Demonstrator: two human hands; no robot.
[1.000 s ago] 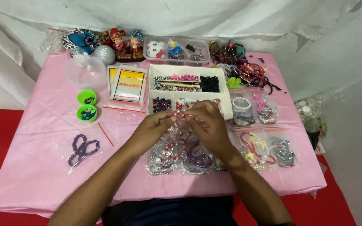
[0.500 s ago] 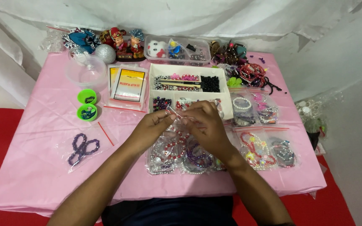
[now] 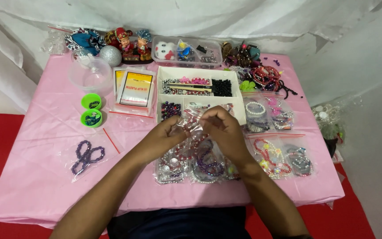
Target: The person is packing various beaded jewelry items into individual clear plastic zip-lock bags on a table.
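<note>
Both hands meet over the middle of the pink surface (image 3: 36, 177), just in front of the white divided tray (image 3: 195, 73). The left hand (image 3: 166, 135) and the right hand (image 3: 222, 128) each pinch an edge of a small clear plastic bag (image 3: 193, 124), fingers closed narrow on it, and the bag hangs between them just above a heap of bagged bead bracelets (image 3: 195, 159). What is inside the bag is too small to tell; something reddish shows through the film. The bag looks very light, soft and crinkly, and its smooth film is likely slippery, so a pinch at the top edge or the corners should hold better than a grip on the flat side. The film would probably tear or stretch if pulled hard, and any beads inside could spill and roll if it is tipped while open. Left of the hands lie a separate bag of purple beads (image 3: 87, 157) and two green round tubs (image 3: 91, 110); to the right are more bags of coloured bracelets (image 3: 270, 157). At the far edge stand small figurines (image 3: 131, 44), a silver ball (image 3: 110, 55) and a clear lidded box (image 3: 186, 51).
</note>
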